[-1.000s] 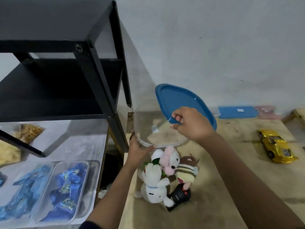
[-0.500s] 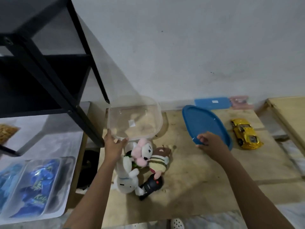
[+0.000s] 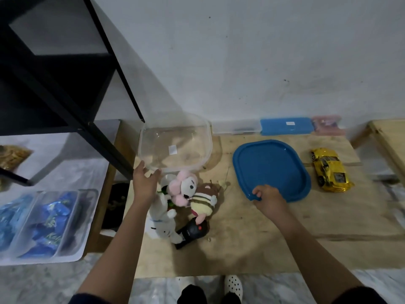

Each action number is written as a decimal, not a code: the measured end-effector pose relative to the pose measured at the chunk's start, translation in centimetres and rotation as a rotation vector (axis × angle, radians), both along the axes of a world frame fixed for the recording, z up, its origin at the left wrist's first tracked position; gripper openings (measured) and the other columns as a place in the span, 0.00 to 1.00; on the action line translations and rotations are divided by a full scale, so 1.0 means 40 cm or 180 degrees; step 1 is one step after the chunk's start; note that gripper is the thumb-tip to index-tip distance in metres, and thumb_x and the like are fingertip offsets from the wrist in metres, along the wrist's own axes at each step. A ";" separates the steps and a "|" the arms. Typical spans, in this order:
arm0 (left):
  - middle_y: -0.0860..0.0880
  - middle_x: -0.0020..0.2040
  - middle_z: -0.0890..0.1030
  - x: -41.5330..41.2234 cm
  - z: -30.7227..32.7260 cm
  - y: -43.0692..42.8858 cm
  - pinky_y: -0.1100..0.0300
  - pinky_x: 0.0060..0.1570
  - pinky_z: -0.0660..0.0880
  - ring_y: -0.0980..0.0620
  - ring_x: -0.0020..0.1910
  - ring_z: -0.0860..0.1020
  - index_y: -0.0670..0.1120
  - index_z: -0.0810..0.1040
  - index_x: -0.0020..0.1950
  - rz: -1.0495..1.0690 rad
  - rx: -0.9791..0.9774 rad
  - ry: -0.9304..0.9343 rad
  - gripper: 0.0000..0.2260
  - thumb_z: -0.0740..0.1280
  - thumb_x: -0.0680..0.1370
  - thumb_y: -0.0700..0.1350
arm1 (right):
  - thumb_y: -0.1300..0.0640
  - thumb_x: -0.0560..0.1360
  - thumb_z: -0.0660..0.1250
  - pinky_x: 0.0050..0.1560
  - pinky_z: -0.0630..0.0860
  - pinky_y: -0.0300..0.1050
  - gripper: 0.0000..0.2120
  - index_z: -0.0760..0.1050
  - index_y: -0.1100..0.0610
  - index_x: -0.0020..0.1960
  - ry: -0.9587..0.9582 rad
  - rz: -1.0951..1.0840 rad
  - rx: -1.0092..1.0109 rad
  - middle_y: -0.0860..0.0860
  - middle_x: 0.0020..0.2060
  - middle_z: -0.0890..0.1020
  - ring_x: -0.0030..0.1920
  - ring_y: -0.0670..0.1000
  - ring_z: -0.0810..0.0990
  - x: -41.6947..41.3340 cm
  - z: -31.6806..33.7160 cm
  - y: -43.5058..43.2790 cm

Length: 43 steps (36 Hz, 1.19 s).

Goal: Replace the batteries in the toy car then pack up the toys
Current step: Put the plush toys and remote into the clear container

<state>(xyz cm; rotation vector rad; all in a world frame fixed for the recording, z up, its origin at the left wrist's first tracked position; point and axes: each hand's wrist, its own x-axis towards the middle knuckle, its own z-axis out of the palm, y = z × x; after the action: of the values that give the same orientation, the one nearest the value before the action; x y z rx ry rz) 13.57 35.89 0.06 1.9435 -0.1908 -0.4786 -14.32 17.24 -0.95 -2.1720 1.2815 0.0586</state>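
A clear plastic container (image 3: 175, 145) stands empty at the back left of the wooden board (image 3: 252, 233). My left hand (image 3: 145, 183) grips its near rim. The blue lid (image 3: 271, 170) lies flat to its right, and my right hand (image 3: 266, 197) holds its near edge. Below the container lies a heap of plush toys: a pink-and-white one (image 3: 185, 189), a striped bee (image 3: 202, 201) and a white rabbit (image 3: 162, 222). A black remote (image 3: 192, 232) lies against them. The yellow toy car (image 3: 329, 172) sits at the far right.
A black metal shelf frame (image 3: 65, 84) rises at the left, close to the container. Trays of blue-wrapped sweets (image 3: 43, 222) lie on the floor at the left. Flat blue (image 3: 286, 126) and pink (image 3: 326, 125) boxes line the wall. A wooden piece (image 3: 390, 139) is at the right.
My right hand carried the blue lid off the container to the right and laid it flat on the board. The container came down onto the board, still in my left hand.
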 end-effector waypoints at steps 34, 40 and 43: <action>0.55 0.77 0.50 -0.220 -0.029 0.191 0.62 0.69 0.53 0.58 0.76 0.49 0.61 0.49 0.75 -0.0480 0.0049 -0.0446 0.33 0.62 0.74 0.59 | 0.26 0.69 0.43 0.55 0.70 0.55 0.40 0.51 0.46 0.74 0.0008 0.1149 -0.1235 0.53 0.65 0.73 0.59 0.58 0.73 0.328 -0.026 0.268; 0.54 0.77 0.53 -0.218 -0.031 0.190 0.64 0.69 0.53 0.58 0.75 0.52 0.61 0.49 0.74 -0.0471 0.0018 -0.0422 0.30 0.61 0.75 0.58 | 0.26 0.69 0.49 0.56 0.68 0.55 0.39 0.53 0.45 0.74 0.0174 0.1120 -0.1135 0.54 0.64 0.73 0.59 0.60 0.71 0.349 -0.020 0.265; 0.54 0.76 0.56 -0.215 -0.030 0.193 0.63 0.70 0.55 0.59 0.74 0.55 0.63 0.50 0.72 -0.0464 -0.0007 -0.0467 0.28 0.60 0.76 0.57 | 0.24 0.67 0.50 0.58 0.67 0.56 0.40 0.53 0.44 0.73 0.0226 0.1022 -0.0934 0.53 0.66 0.71 0.62 0.61 0.68 0.355 -0.011 0.266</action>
<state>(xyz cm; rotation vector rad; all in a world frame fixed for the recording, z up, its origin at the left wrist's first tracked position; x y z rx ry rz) 4.97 43.60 -1.12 1.9717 -0.4292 -0.4304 -0.10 27.88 -1.40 -2.6349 1.0174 0.0817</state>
